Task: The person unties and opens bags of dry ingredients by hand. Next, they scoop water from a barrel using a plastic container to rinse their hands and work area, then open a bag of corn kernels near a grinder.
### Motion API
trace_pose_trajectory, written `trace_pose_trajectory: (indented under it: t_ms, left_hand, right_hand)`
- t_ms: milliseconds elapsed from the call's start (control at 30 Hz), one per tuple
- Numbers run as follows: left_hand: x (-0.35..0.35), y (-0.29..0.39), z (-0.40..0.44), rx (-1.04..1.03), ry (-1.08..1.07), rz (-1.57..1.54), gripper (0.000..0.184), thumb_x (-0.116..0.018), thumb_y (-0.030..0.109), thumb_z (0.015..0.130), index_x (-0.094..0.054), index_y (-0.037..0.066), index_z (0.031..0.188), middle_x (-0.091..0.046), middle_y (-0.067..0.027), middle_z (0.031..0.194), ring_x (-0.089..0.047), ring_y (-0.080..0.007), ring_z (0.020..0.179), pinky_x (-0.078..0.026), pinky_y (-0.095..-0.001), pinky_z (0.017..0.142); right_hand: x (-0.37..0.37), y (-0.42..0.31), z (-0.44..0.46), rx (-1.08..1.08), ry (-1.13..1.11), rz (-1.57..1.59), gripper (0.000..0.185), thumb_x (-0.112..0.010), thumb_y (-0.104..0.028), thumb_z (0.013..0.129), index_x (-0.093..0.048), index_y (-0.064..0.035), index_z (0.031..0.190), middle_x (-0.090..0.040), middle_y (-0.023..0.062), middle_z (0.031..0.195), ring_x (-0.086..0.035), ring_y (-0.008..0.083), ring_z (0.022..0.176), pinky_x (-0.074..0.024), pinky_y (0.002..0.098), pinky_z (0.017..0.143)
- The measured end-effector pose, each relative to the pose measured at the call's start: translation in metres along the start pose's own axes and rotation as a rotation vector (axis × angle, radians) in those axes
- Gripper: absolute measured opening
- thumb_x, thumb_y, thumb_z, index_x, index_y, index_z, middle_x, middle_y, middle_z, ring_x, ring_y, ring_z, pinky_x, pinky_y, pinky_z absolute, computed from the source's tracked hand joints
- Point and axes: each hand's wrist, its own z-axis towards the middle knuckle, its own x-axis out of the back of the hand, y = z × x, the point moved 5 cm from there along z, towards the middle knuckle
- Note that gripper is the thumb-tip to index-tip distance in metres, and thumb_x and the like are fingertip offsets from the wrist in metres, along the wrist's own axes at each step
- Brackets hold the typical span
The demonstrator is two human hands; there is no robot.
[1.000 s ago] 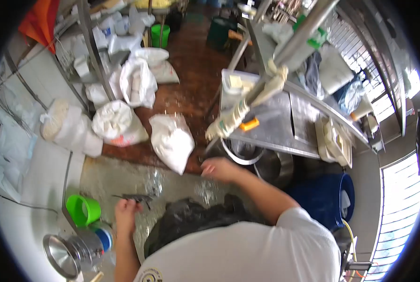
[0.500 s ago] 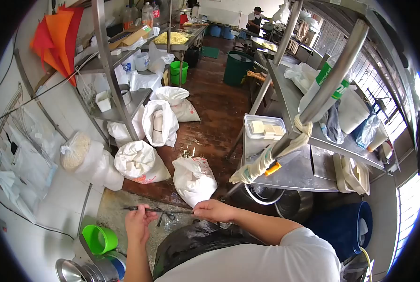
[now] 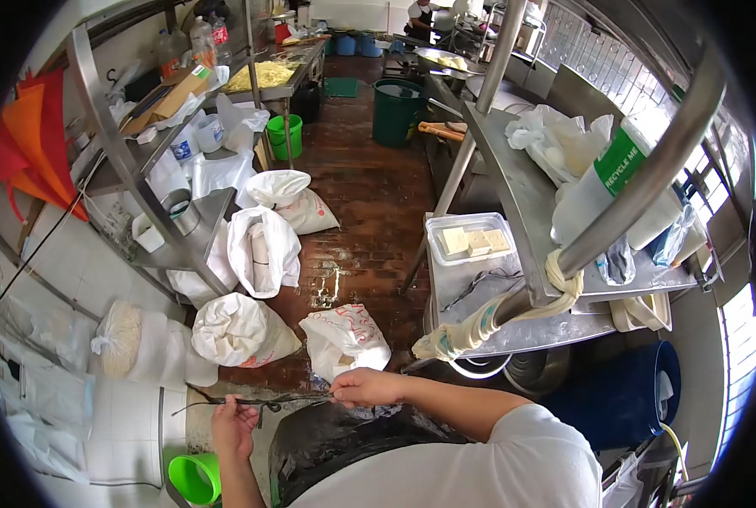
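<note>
Ahead of the right hand (image 3: 363,388), a white sack (image 3: 349,335) obstructs.

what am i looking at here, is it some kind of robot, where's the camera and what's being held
No robot: these are a person's own two bare hands. Every picture comes from one camera worn on the head, looking forward and down, so the white shirt is the wearer's. The left hand and right hand hold what looks like a thin dark cord between them. Ahead, a white sack sits on the floor. To the right, a metal table carries a clear tub with pale blocks inside.
</note>
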Motion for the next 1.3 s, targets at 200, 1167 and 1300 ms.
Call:
trace_pose_trajectory:
  t_ms: [200, 1167, 1300]
  left_hand:
    - [-0.035, 0.008, 0.09, -0.051, -0.052, 0.371, 0.025, -0.054, 0.03, 0.108, -0.063, 0.007, 0.103, -0.069, -0.0064, 0.089, -0.065, -0.0169, 0.068, -0.058, -0.0339, 0.063]
    - [-0.131, -0.177, 0.052, 0.368, -1.721, 1.196, 0.025, -0.065, 0.015, 0.093, -0.075, 0.008, 0.115, -0.077, -0.0113, 0.102, -0.073, -0.0212, 0.096, -0.056, -0.0354, 0.088]
    - [-0.167, -0.141, 0.031, 0.142, -1.837, 1.181, 0.035, -0.064, 0.008, 0.085, -0.07, 0.004, 0.12, -0.073, -0.0203, 0.107, -0.071, -0.0337, 0.098, -0.055, -0.0421, 0.09]
  right_hand:
    - [0.02, 0.018, 0.022, 0.281, 0.714, -0.773, 0.035, -0.06, -0.033, 0.103, -0.062, -0.0036, 0.121, -0.071, 0.012, 0.093, -0.071, 0.0315, 0.082, -0.0571, 0.0394, 0.076]
    - [-0.084, 0.079, -0.037, 0.168, 1.465, 1.574, 0.007, -0.06, -0.012, 0.102, -0.063, -0.0077, 0.106, -0.069, 0.0092, 0.09, -0.067, 0.0246, 0.082, -0.0534, 0.0404, 0.083]
    - [-0.074, 0.078, -0.055, 0.147, 1.498, 1.362, 0.011, -0.06, -0.005, 0.101, -0.061, -0.0068, 0.112, -0.07, 0.0078, 0.095, -0.064, 0.0191, 0.076, -0.0536, 0.0322, 0.077]
